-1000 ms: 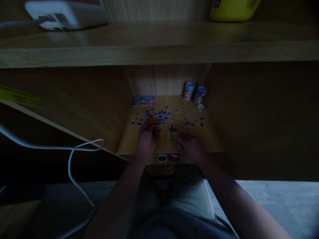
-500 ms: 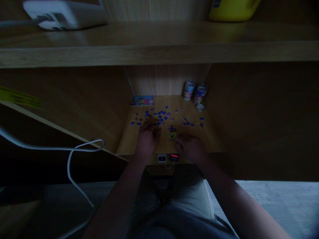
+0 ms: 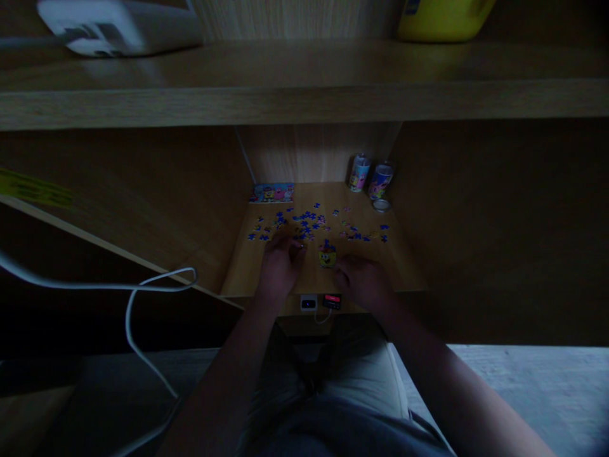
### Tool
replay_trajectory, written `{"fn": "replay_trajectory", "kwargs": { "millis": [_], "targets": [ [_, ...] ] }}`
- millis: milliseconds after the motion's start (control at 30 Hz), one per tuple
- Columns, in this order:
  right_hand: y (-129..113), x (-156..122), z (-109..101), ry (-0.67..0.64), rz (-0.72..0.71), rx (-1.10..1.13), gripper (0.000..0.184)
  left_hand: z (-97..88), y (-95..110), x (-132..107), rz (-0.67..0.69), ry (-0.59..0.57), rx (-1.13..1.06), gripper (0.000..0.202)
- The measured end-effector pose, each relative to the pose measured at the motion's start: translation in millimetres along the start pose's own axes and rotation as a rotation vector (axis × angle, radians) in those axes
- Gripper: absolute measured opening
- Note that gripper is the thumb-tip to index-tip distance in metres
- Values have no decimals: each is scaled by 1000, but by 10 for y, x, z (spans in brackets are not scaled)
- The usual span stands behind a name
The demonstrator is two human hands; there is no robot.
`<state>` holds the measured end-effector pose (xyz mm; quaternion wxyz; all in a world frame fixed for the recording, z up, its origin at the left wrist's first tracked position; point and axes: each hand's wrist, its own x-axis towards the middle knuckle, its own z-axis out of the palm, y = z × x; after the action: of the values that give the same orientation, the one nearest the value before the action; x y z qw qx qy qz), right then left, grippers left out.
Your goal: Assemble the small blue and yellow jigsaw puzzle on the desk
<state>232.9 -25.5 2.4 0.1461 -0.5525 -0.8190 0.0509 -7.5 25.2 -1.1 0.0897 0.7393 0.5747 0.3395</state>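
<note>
Several small blue jigsaw pieces (image 3: 309, 225) lie scattered on a low wooden desktop (image 3: 247, 273). A small joined yellow cluster of pieces (image 3: 327, 256) sits between my hands. My left hand (image 3: 280, 263) rests on the desktop with its fingers curled among the pieces left of the cluster; what they hold is too dark to make out. My right hand (image 3: 361, 279) lies knuckles up just right of the cluster, fingers bent down onto the wood.
A picture card (image 3: 272, 192) leans at the back left. Two printed tins (image 3: 371, 178) and a lid (image 3: 382, 204) stand at the back right. A wooden shelf (image 3: 304, 95) overhangs, bearing a white device (image 3: 118, 25) and a yellow container (image 3: 442, 19). A white cable (image 3: 137, 298) hangs left.
The view has shifted slightly. My left hand's fingers have curled a little closer over the pieces; my right hand has barely moved.
</note>
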Motion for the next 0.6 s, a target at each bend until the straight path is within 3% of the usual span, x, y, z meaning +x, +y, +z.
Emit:
{"fn": "replay_trajectory", "kwargs": {
  "millis": [333, 433, 600],
  "targets": [
    [17, 67, -23, 167, 308, 114, 28, -25, 39, -11, -12, 10, 24, 8],
    [150, 111, -146, 199, 453, 94, 38, -40, 52, -16, 40, -3, -20, 11],
    [488, 188, -431, 111, 681, -144, 43, -55, 92, -18, 182, -86, -120, 16]
  ]
}}
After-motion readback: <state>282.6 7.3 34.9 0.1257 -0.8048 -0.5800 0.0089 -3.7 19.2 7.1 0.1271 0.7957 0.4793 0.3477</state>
